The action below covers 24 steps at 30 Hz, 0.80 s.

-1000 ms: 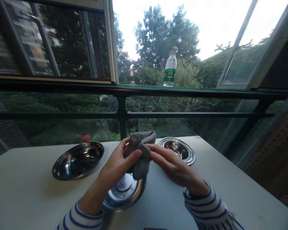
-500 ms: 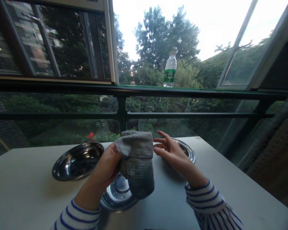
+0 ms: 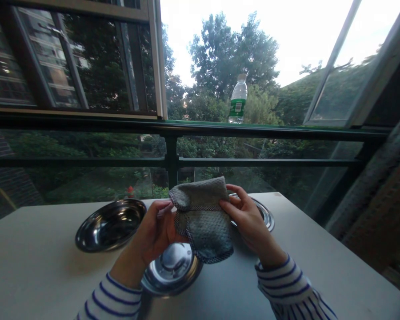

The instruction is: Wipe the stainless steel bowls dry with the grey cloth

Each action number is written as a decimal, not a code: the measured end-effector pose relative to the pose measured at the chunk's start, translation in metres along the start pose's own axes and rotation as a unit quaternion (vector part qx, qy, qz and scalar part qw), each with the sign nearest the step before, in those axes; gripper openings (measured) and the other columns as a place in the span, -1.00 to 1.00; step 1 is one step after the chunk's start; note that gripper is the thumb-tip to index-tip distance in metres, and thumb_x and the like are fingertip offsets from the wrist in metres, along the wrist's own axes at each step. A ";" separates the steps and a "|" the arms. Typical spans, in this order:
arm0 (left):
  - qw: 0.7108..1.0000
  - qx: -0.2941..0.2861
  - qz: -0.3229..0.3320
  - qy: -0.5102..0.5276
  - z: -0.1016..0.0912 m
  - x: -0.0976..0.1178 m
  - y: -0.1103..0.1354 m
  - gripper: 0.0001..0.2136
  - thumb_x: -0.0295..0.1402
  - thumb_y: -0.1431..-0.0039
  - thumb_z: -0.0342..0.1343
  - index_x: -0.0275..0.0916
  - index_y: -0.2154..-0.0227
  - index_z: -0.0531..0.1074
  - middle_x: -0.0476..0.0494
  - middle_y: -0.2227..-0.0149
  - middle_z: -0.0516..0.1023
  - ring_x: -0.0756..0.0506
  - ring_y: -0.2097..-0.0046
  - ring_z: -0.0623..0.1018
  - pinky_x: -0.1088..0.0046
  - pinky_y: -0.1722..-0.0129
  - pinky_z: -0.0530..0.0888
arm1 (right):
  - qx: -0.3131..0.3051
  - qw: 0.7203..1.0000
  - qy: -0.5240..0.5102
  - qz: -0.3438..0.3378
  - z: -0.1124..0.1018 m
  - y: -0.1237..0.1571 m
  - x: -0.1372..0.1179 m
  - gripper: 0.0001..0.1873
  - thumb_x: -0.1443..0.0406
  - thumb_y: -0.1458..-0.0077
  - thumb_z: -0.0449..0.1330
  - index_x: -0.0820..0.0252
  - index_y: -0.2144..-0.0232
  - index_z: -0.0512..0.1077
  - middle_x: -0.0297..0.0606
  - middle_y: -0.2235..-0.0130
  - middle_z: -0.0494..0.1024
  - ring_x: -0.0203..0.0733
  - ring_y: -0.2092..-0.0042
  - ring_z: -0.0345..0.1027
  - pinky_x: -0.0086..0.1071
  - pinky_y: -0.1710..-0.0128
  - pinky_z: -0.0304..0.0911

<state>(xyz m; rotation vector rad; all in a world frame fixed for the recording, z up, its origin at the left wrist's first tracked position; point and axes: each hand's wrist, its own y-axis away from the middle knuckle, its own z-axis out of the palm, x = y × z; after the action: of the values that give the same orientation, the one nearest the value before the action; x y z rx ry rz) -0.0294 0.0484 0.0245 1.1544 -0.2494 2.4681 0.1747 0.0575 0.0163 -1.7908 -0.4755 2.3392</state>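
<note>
Right hand (image 3: 250,222) has reached cloth (image 3: 206,226), fingers pinching it; left hand (image 3: 155,235), hold unclear; slack pinch could drop cloth short of surface (image 3: 313,249)'s far edge.

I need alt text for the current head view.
A person's right hand pinches a folded grey cloth with checked edging, the left hand at its opposite side, above a white table. One shiny metal dish sits left, a second lower centre, a third partly hidden behind the right hand.
</note>
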 end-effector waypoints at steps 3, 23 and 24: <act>0.997 0.017 0.033 -0.072 -0.001 -0.003 0.001 -0.72 -0.47 0.09 0.21 -0.28 0.23 0.48 -0.11 0.38 0.59 -0.08 0.37 0.56 0.46 0.42 0.50 | -0.044 0.998 -0.001 -0.037 0.001 0.002 0.000 -0.53 0.34 0.00 0.23 0.01 0.02 0.25 -0.32 0.20 0.56 -0.24 0.23 0.45 -0.35 0.23 0.32; 0.988 0.049 -0.007 -0.147 0.007 0.001 0.001 -0.52 -0.48 0.11 0.26 -0.29 0.05 0.37 -0.28 0.16 0.56 -0.11 0.29 0.56 0.40 0.26 0.43 | -0.247 0.922 0.264 -0.138 -0.026 0.009 -0.025 -0.68 0.46 -0.09 0.04 0.09 0.51 0.53 -0.31 -0.06 0.42 -0.11 -0.07 0.28 -0.20 -0.08 0.11; 0.984 0.058 0.002 -0.167 0.007 0.001 0.002 -0.51 -0.50 0.13 0.26 -0.28 0.04 0.36 -0.29 0.12 0.54 -0.13 0.25 0.56 0.38 0.22 0.43 | -0.253 0.927 0.249 -0.123 -0.028 0.009 -0.026 -0.70 0.44 -0.10 0.05 0.07 0.45 0.54 -0.30 -0.08 0.40 -0.10 -0.09 0.25 -0.19 -0.10 0.10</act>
<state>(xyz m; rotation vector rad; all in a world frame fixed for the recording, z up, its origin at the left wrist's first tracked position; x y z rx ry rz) -0.0259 0.0445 0.0300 1.6189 -0.2043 2.3071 0.2089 0.0447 0.0303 -2.2729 -1.2093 1.5936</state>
